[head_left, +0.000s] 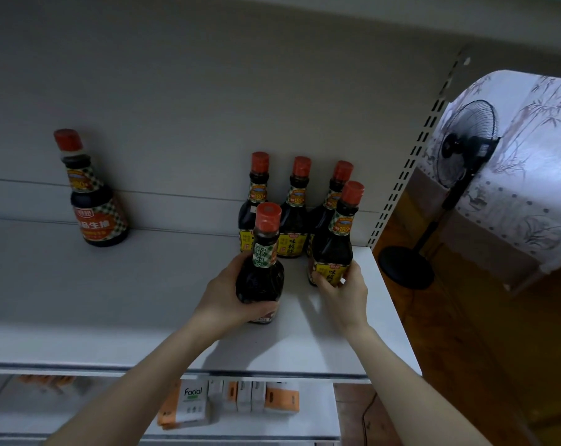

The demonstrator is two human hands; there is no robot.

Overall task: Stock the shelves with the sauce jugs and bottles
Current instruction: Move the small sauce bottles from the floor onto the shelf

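On the white shelf [111,300] stand dark sauce bottles with red caps. My left hand [223,292] is wrapped around a green-labelled bottle [262,262], which stands upright on the shelf in front of the group. My right hand [343,286] grips the base of a yellow-labelled bottle [335,236] near the shelf's right end. Three more yellow-labelled bottles [293,217] stand in a row against the back panel just behind. A larger bottle with a red-orange label [94,201] stands alone at the back left.
The shelf's right edge [392,304] ends by a slotted upright [404,175]. Beyond it a black pedestal fan [459,156] stands on a wooden floor before a patterned curtain. A lower shelf holds white and orange boxes [240,400].
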